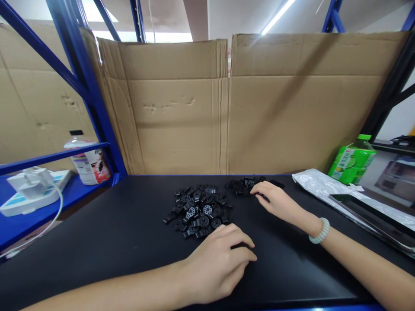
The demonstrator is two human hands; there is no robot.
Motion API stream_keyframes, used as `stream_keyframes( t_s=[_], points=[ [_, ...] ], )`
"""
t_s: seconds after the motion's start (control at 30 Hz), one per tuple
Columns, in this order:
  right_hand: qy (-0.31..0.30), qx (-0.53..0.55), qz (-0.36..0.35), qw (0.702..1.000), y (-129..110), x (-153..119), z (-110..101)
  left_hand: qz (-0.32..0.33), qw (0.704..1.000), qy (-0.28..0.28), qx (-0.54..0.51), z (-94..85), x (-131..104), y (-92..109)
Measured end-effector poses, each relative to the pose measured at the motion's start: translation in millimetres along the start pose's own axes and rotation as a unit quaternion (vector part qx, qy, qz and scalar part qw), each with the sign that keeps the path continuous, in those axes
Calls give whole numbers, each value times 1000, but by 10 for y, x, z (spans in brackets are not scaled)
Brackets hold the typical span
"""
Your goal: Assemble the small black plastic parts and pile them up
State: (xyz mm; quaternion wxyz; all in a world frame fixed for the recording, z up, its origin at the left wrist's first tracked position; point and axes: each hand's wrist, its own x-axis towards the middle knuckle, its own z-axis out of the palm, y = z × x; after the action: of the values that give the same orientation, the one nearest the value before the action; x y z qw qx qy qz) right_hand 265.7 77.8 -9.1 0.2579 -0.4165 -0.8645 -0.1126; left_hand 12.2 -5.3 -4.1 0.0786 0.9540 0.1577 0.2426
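Note:
A heap of small black plastic parts with round, perforated discs (202,209) lies on the black tabletop. My left hand (223,263) is palm down at the near right side of this heap. Its fingers are bent and apart, pointing right, and no part shows in them; the palm side is hidden. Farther back, a second, smaller heap of black parts (241,185) lies near the cardboard. Over its right side is my right hand (275,201), wearing a pale beaded bracelet (320,231). Thumb and fingers are apart, with fingertips close to the parts; I see nothing held.
Cardboard panels (178,112) stand along the table's back edge. At the right are a silvery plastic bag (313,179), a dark flat device (372,216) and a green bottle (353,160). A blue shelf at left holds a white power strip (35,194) and a labelled bottle (89,162).

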Motion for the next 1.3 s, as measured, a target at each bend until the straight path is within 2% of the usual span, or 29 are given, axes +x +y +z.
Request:
stream_keyframes(
  t_s=[0.27, 0.7, 0.8, 0.87, 0.97, 1.1, 1.13, 1.2, 1.3],
  points=[
    [-17, 0, -2, 1000, 53, -30, 139, 15, 1000, -11, -5, 28, -6, -10],
    [-38, 91, 30, 995, 79, -49, 83, 23, 1000, -6, -19, 22, 14, 8],
    [-20, 137, 51, 989, 46, -28, 26, -2, 998, 11, -63, 13, 24, 19],
    [-2, 165, 72, 984, 0, -16, -33, -45, 992, 43, -113, -2, 41, 24],
    [30, 269, 115, 956, -142, -12, -122, -151, 964, 110, -189, -26, 76, 11],
    [36, 493, 157, 855, -448, -26, -197, -273, 894, 186, -301, -48, 111, -50],
    [35, 507, 156, 847, -524, -33, -209, -289, 876, 202, -329, -51, 116, -66],
    [47, 489, 143, 859, -648, -51, -232, -308, 846, 227, -372, -57, 124, -88],
    [63, 420, 79, 902, -750, -82, -277, -327, 815, 240, -413, -66, 136, -95]
  ],
)
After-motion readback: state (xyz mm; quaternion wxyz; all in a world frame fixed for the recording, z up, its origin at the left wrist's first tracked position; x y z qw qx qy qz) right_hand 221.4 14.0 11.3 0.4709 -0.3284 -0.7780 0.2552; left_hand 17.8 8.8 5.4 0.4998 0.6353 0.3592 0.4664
